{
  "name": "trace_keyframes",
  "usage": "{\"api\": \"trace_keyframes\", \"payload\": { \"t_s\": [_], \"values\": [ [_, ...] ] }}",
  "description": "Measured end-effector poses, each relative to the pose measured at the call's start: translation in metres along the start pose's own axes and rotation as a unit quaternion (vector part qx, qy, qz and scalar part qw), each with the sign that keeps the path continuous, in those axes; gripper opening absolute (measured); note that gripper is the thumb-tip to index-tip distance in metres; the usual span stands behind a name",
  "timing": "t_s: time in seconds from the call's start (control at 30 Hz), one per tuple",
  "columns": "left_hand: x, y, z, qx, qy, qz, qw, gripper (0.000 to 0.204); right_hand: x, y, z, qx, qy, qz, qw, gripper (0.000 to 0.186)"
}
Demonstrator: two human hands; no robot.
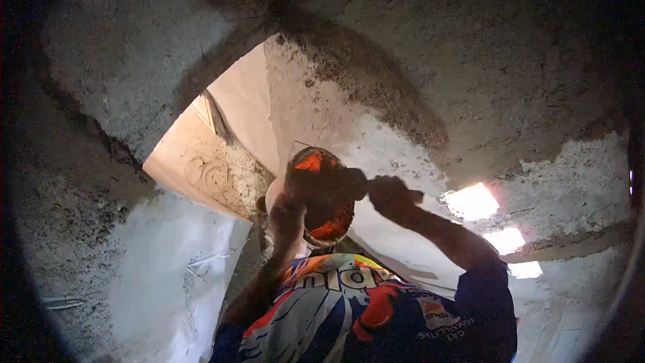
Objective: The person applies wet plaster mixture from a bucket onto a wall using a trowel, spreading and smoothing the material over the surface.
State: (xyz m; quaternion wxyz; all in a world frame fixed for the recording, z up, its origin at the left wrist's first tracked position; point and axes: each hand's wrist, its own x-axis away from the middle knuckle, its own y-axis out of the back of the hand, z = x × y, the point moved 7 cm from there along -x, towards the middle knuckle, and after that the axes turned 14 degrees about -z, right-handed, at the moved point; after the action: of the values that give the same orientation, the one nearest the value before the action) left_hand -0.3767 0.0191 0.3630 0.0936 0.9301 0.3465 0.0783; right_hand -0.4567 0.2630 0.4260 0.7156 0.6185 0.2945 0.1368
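Observation:
In front of my chest is a round orange bowl (330, 230), its inside smeared with dark mortar. My left hand (287, 210) grips the near left side of the bowl; some of its fingers are hidden. On the right, my right hand (395, 195) is closed round the handle of a dark tool that looks like a trowel (329, 183). The tool lies across the bowl's mouth, and shadow hides its exact outline. My patterned shirt (349, 302) shows below the bowl.
Rough walls (510, 67) with dark, damp-looking mortar bands and pale patches surround me. An angular opening (215, 154) at the left shows a sunlit, dusty surface with a coiled line on it. Bright light patches (474, 202) fall on the right.

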Motion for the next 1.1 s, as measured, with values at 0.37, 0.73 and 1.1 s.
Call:
{"api": "trace_keyframes", "payload": {
  "t_s": [0.37,0.73,1.1],
  "values": [
    [0.001,0.025,0.022,0.191,0.037,-0.056,0.979,0.032,0.009,-0.043,0.02,-0.212,0.003,0.17,0.962,0.045],
    [0.02,0.125,0.09,0.182,0.043,-0.24,0.953,0.051,-0.214,0.185,0.004,-0.183,0.063,0.047,0.98,0.035],
    [-0.004,0.161,0.131,0.229,-0.068,-0.27,0.933,0.042,-0.112,0.28,-0.114,0.026,-0.098,-0.196,0.975,0.027]
  ]
}}
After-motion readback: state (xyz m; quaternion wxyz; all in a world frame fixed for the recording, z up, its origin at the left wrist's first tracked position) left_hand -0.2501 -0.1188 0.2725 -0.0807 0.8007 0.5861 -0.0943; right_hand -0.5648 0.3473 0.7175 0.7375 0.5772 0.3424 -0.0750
